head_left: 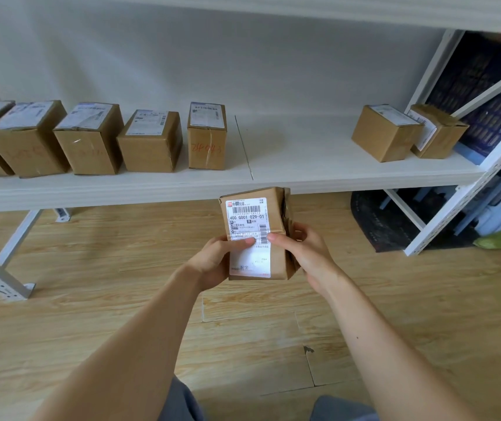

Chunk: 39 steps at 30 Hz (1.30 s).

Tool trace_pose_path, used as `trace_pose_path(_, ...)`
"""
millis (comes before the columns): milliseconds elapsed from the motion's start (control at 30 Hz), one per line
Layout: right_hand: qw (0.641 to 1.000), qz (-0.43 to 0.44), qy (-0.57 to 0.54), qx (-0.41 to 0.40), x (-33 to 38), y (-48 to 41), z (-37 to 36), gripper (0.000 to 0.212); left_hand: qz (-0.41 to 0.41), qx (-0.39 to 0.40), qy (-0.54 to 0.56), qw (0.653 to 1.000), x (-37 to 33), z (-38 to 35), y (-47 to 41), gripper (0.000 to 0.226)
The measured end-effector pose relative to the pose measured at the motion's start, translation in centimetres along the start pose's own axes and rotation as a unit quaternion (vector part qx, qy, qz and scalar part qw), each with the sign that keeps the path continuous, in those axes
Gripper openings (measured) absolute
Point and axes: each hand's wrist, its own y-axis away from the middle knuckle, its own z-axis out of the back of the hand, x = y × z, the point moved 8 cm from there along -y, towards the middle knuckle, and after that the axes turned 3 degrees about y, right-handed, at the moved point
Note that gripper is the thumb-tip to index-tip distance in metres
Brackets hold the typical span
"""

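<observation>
A small brown cardboard parcel (255, 214) with a white shipping label facing me is held in front of the white shelf (303, 174), just below its front edge. My left hand (214, 258) grips the parcel's lower left side, thumb on the label. My right hand (302, 249) grips its right side, thumb pressed on the label near a barcode. The parcel's right flap looks crumpled and taped.
Several labelled cardboard boxes (152, 141) stand in a row on the shelf's left half, one marked in red (206, 136). Two more boxes (384, 132) sit at the right end. Dark blue crates (486, 95) lie beyond the upright. Wooden floor (121, 299) lies below.
</observation>
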Motion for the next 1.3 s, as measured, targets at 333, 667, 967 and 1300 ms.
trace_pose_path(333,1.000,0.012,0.008,-0.007,0.2,0.0,-0.2,0.037,0.013,-0.014,0.022,1.000,0.0,0.9,0.3,0.050)
trace_pose_path(667,0.997,0.017,-0.015,0.068,0.8,0.4,0.0,0.034,-0.015,0.001,0.008,1.000,0.2,1.7,-0.5,0.060)
trace_pose_path(967,0.985,-0.096,-0.135,0.049,-1.5,0.8,0.8,0.035,-0.060,-0.109,-0.117,0.985,-2.3,-1.2,-0.4,0.105)
trace_pose_path(1300,0.993,-0.088,-0.076,-0.003,-2.0,0.6,2.5,0.037,-0.062,-0.100,-0.116,0.986,-1.5,-0.1,-1.5,0.100)
